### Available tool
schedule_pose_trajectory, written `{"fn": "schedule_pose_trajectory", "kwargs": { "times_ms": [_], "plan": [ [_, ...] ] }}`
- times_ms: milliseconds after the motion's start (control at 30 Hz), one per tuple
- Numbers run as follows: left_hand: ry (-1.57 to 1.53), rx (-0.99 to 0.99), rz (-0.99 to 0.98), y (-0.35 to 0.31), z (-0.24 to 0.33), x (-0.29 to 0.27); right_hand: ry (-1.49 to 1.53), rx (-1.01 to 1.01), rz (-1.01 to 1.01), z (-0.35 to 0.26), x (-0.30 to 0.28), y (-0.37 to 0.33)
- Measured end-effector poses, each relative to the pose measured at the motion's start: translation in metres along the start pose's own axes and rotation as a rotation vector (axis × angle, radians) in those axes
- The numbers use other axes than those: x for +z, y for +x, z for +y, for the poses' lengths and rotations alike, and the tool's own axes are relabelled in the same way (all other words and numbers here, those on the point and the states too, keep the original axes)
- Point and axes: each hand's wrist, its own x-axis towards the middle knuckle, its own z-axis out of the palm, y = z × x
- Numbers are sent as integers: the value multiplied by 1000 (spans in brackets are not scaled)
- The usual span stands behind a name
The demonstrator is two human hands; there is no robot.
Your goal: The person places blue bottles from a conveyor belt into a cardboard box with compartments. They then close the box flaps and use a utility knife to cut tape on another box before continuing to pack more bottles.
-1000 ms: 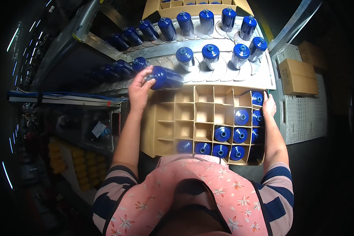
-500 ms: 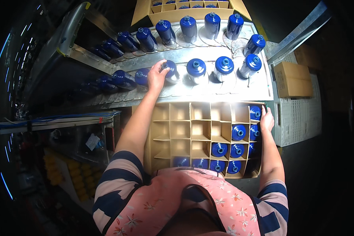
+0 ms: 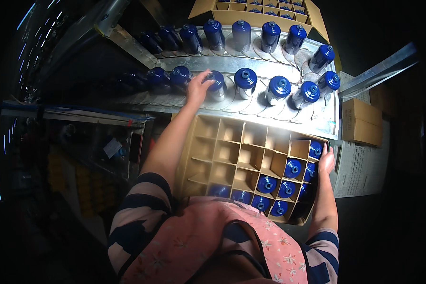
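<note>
My left hand (image 3: 198, 88) reaches over the near row of the conveyor, thumb and fingers apart. Its fingertips are at the left side of a glossy blue bottle (image 3: 216, 86) with a narrow neck, which stands upright; whether they touch it is unclear. Another blue bottle (image 3: 180, 76) stands just left of the hand. My right hand (image 3: 326, 161) grips the right edge of an open cardboard carton (image 3: 188, 176) in front of me. Cardboard dividers split the carton into cells. Blue bottles, such as one bottle (image 3: 293, 168), fill several cells on its right and near sides.
The metal conveyor (image 3: 244, 70) carries two rows of upright blue bottles, joined by a bend at the right. Behind it stands another divided carton (image 3: 201, 8) with bottles. A closed cardboard box (image 3: 362, 123) and a slanting metal bar (image 3: 378, 71) are at the right.
The view has shifted and tilted. Bottles in the near row have moved right along the conveyor. My left hand's fingers have slipped from the bottle's top to its left side. My right hand stays on the carton.
</note>
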Motion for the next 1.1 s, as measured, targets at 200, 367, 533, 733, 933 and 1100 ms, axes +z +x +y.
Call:
{"fn": "schedule_pose_trajectory", "kwargs": {
  "times_ms": [200, 367, 533, 733, 933, 1100],
  "plan": [
    [-1, 17, 103, 7, 19, 23, 0, 62, -70, 2, -8, -1],
    [139, 220, 192, -15, 59, 44, 40, 52, -119, -1, -9, 17],
    [-290, -10, -369, -121, 117, 102, 103, 41, -150, 10, -6, 23],
    [-99, 138, -962, -240, 182, 180, 160, 44, -143, 24, -11, 20],
    [56, 630, -975, -265, 167, 158, 186, 43, -148, 24, -10, 13],
    [8, 542, -933, -303, 163, 131, 171, -1, -122, 39, -13, 18]
  ]
}}
